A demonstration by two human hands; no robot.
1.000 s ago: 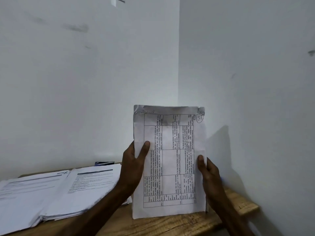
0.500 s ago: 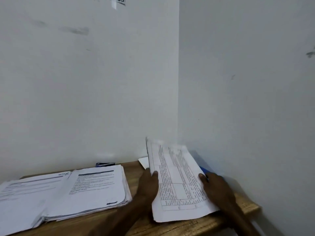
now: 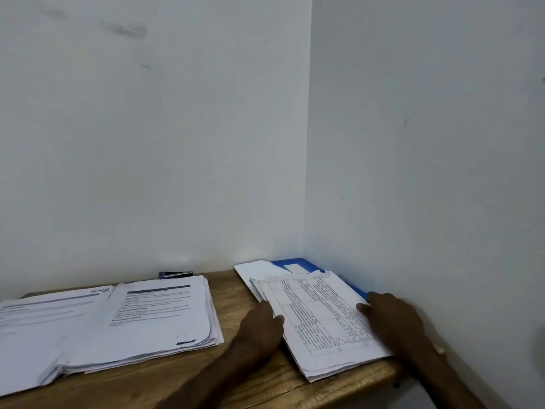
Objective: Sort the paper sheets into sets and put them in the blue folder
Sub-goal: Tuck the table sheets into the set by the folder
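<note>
A set of printed sheets with a table on top (image 3: 320, 317) lies nearly flat at the right end of the wooden table (image 3: 236, 290), over the blue folder (image 3: 299, 262) in the wall corner. Only the folder's far corner and a strip along the wall show. My left hand (image 3: 261, 326) holds the set's left edge, thumb on top. My right hand (image 3: 395, 318) holds the right edge, thumb on the page. The fingers under the sheets are hidden.
Two thick stacks of printed sheets lie on the left: one in the middle (image 3: 159, 317), another at the far left (image 3: 35, 329). A dark stapler (image 3: 176, 273) sits against the back wall. White walls close in behind and on the right.
The set of sheets went from upright in both hands to tilted, then down flat onto the blue folder. Both hands came down with it, still holding its edges.
</note>
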